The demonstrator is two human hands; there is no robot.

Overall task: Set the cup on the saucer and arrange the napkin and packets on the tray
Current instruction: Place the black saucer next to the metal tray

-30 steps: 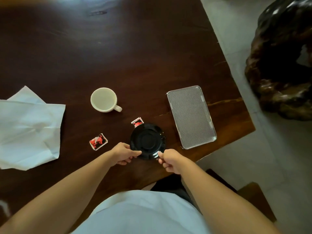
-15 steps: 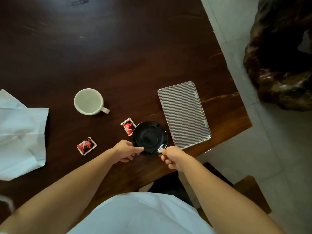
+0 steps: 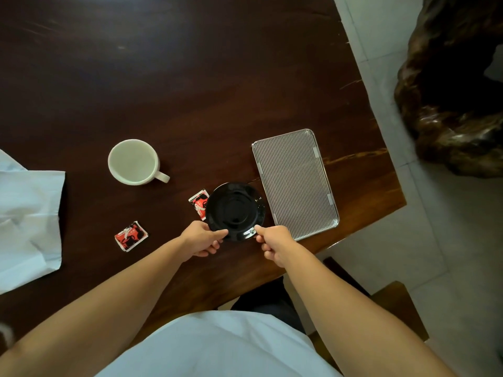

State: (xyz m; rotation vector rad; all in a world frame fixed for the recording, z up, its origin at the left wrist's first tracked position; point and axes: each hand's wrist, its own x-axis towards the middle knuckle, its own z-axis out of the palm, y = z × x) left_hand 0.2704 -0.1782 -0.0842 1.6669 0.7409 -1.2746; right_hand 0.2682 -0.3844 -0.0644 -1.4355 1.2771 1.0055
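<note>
A black saucer (image 3: 234, 209) is held by its near rim with both hands: my left hand (image 3: 201, 238) pinches the left side, my right hand (image 3: 273, 240) the right side. Its far right edge sits close to the ribbed silver tray (image 3: 295, 182). A white cup (image 3: 133, 161) stands upright on the table to the far left, handle pointing right. One red packet (image 3: 200, 204) is partly covered by the saucer's left edge. A second red packet (image 3: 131, 236) lies left of my left hand. A white napkin (image 3: 27, 221) lies unfolded at the left edge.
The dark wooden table (image 3: 190, 77) ends just right of the tray and near my body. A dark carved wooden object (image 3: 451, 91) stands on the tiled floor to the right. A wooden seat (image 3: 394, 303) shows below the table's corner.
Both hands have carried the saucer a little rightward, toward the tray, and it now overlaps the nearer packet. The camera view has drifted, shifting cup and napkin leftward in frame.
</note>
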